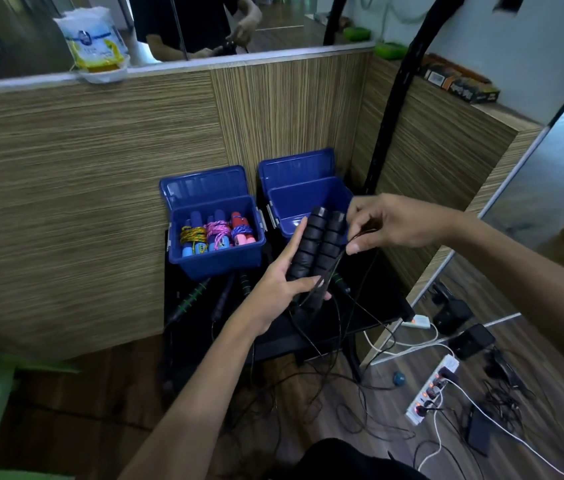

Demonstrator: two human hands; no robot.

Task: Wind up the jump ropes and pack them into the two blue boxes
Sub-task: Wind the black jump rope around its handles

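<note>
Wood-panelled corner, black table | left hand clasping paired black handles, long axis tilting up toward the emptier right box | right hand pinching thin cord beside them, nearer that box | left box holding wound ropes.

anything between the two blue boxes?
Head view: no object sits between the left blue box and the right blue box; only a narrow dark gap, flanked by their grey side latches.
</note>
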